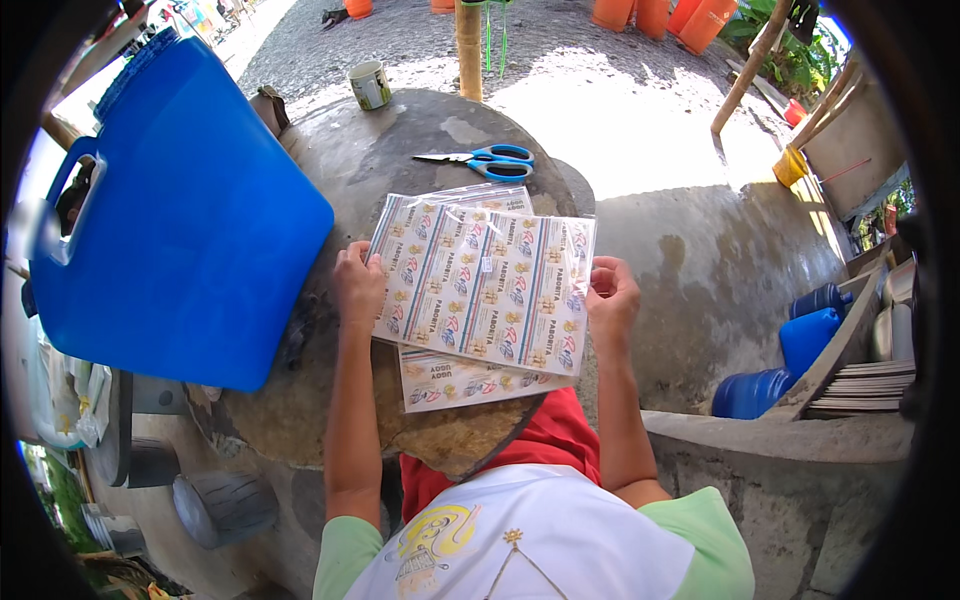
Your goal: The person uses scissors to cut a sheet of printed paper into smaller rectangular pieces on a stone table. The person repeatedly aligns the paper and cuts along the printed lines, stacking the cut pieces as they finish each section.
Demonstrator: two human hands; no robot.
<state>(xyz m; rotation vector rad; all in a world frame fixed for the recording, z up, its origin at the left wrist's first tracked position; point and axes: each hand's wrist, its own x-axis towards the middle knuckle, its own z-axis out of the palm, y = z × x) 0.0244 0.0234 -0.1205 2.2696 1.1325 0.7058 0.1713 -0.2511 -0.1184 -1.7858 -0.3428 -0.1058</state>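
A flat pack of printed label sheets in clear plastic [480, 289] is held slightly tilted in front of me, covered with repeated writing and small pictures. My left hand [360, 281] grips its left edge, thumb on top. At the right edge, my right hand [613, 295] pinches the plastic between thumb and fingers. Beneath it lies a second, similar pack [465, 382], mostly covered, its near and far ends showing. Scissors with blue and grey handles [501, 162] rest just beyond the packs on the round stone table [337, 157], blades pointing left.
A large blue plastic jug [187, 210] with a handle stands at the left of the table. A patterned mug [369, 85] sits near the far edge, before a bamboo post [470, 52]. Blue containers [808, 339] lie at the right, behind a concrete ledge [780, 436].
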